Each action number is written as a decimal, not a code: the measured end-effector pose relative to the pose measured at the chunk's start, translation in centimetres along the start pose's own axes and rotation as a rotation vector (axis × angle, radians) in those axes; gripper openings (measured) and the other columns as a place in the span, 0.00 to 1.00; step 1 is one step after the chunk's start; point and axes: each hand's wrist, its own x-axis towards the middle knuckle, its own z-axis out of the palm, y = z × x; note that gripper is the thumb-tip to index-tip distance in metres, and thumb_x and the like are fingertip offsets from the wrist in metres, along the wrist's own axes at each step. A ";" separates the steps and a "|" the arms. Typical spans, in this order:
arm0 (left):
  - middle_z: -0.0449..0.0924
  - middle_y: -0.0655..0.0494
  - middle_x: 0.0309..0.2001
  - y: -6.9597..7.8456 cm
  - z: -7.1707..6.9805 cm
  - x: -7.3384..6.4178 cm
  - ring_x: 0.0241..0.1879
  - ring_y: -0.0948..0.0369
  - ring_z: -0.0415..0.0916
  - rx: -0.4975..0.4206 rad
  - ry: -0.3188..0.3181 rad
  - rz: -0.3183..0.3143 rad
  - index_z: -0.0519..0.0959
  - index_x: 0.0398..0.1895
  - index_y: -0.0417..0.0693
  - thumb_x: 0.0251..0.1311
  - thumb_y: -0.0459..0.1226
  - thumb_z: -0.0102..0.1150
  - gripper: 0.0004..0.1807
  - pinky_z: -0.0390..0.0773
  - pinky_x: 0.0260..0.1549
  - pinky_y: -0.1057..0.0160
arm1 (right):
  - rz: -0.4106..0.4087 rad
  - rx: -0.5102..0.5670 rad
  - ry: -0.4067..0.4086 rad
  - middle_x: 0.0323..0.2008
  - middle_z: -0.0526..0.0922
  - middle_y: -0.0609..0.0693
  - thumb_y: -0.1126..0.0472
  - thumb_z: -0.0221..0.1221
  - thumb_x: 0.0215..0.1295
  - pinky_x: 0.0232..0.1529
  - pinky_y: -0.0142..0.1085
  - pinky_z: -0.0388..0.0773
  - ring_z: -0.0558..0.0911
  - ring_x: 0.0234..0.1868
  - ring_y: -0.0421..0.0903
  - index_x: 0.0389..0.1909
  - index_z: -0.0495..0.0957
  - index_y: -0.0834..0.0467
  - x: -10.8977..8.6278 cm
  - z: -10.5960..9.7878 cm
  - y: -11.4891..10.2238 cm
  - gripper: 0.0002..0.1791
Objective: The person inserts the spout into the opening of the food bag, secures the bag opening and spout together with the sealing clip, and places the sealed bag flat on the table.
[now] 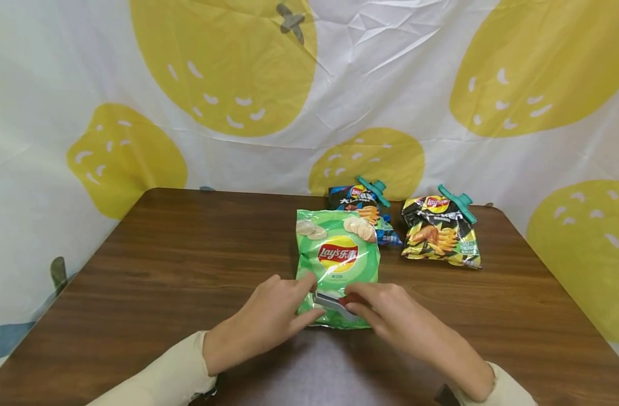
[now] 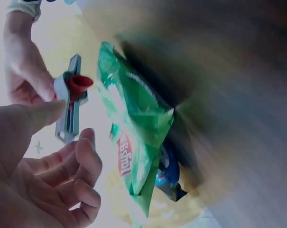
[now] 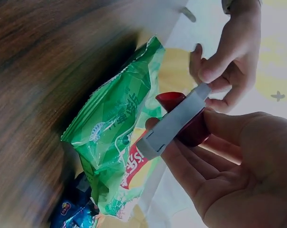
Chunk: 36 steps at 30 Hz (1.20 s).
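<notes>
My right hand (image 1: 396, 316) pinches a grey bag clip (image 1: 335, 303) with a red pour spout (image 3: 171, 99) between thumb and fingers. The clip is over the lower part of a green Lay's chip bag (image 1: 314, 259) and apart from it in the wrist views. At the clip's far end, my left hand (image 1: 264, 310) has its thumb and forefinger spread to either side, the fingertips close to the grey bar. The left hand's other fingers are loosely bent in the left wrist view. The green bag lies on the table, printed face up, its lower end towards me.
Behind the green bag lies a blue-black Lay's bag (image 1: 342, 194) with a teal spout clip (image 1: 374, 189) on its top corner. To its right is a black-and-yellow bag (image 1: 436, 228) with another teal clip (image 1: 458, 202). A lemon-print cloth (image 1: 228, 163) hangs behind the wooden table (image 1: 188, 248).
</notes>
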 end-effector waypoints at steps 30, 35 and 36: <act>0.69 0.67 0.14 3.6 1.0 -2.2 0.15 0.72 0.65 -0.059 -0.458 0.263 0.74 0.16 0.57 0.66 0.44 0.59 0.18 0.66 0.14 0.69 | 0.076 -0.050 -0.087 0.23 0.73 0.30 0.48 0.58 0.72 0.27 0.28 0.72 0.72 0.25 0.30 0.31 0.75 0.44 -0.1 -0.4 1.4 0.09; 0.64 0.66 0.12 2.4 1.3 -1.8 0.12 0.72 0.61 -0.115 -0.484 0.095 0.69 0.12 0.56 0.68 0.45 0.58 0.23 0.65 0.11 0.68 | 0.061 -0.025 -0.122 0.24 0.71 0.32 0.48 0.57 0.72 0.28 0.28 0.72 0.71 0.26 0.31 0.31 0.75 0.44 0.0 0.5 1.6 0.09; 0.63 0.66 0.12 2.0 1.4 -1.6 0.12 0.71 0.61 -0.137 -0.491 0.067 0.69 0.12 0.56 0.67 0.44 0.58 0.23 0.65 0.11 0.68 | 0.061 -0.011 -0.122 0.24 0.71 0.32 0.48 0.57 0.73 0.28 0.28 0.72 0.71 0.26 0.31 0.31 0.75 0.44 0.0 0.7 1.6 0.09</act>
